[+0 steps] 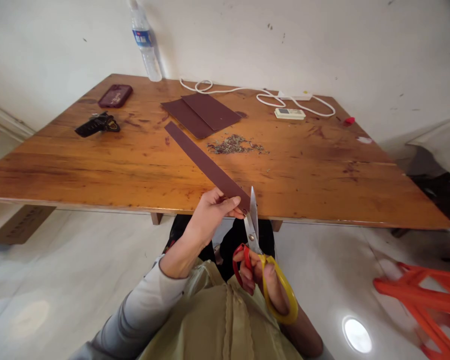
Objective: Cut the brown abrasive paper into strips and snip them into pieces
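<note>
Between the thumb and fingers of my left hand (212, 212) is the near end of a long dark maroon strip (206, 162), which looks like stiff paper or sandpaper. The strip slants away to the upper left over the wooden table. My right hand (260, 275) grips scissors (252, 235) with one red and one yellow handle. Their blades are slightly apart and point away from me, right at the strip's near end beside my left fingertips. Farther back lie two maroon sheets (202, 115), partly overlapping. A small heap of thin clippings (234, 145) is in front of them.
On the wooden table (116, 170) are a phone (115, 96), a black strap-like object (97, 125), a plastic bottle (146, 45) by the wall, a white cable (232, 90) and a small remote (290, 114). An orange stool (423, 295) stands on the floor at right.
</note>
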The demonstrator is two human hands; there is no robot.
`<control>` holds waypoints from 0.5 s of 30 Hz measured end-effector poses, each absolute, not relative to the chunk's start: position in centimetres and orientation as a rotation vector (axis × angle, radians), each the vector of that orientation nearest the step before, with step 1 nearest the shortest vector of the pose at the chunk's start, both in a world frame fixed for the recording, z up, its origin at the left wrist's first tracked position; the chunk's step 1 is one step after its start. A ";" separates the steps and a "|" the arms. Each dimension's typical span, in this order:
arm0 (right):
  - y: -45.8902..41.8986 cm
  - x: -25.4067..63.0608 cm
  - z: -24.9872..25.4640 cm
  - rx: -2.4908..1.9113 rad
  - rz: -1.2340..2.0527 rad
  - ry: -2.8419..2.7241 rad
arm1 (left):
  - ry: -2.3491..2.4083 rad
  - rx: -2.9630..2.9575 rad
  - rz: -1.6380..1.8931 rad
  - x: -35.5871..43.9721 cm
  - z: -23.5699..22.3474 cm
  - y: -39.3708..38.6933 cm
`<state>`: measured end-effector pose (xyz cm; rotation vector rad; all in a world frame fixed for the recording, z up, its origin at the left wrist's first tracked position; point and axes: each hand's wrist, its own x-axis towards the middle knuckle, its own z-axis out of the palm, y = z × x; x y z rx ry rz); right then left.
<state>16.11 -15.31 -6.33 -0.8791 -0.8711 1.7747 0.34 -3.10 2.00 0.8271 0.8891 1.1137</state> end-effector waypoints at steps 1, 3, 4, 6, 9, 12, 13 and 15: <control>-15.3 16.2 -6.3 -0.890 1.778 -0.878 | 0.886 0.845 1.102 0.2 2.1 -3.1; -15.4 16.3 -6.4 -0.906 1.782 -0.899 | 0.883 0.870 1.078 -0.1 2.1 -3.0; -15.5 16.3 -6.6 -0.913 1.784 -0.908 | 0.883 0.873 1.068 -0.3 2.1 -2.9; -15.6 16.4 -7.1 -0.925 1.787 -0.907 | 0.887 0.855 1.052 -0.5 1.9 -2.7; -15.8 16.4 -7.9 -0.948 1.793 -0.888 | 0.879 0.789 1.046 -0.7 1.4 -2.5; -15.9 16.4 -8.1 -0.957 1.792 -0.898 | 0.875 0.735 1.072 -0.7 1.0 -2.3; -16.0 16.4 -8.0 -0.961 1.793 -0.903 | 0.884 0.724 1.090 -0.6 1.0 -2.3; -16.0 16.5 -7.8 -0.964 1.798 -0.913 | 0.917 0.719 1.134 -0.6 1.0 -2.3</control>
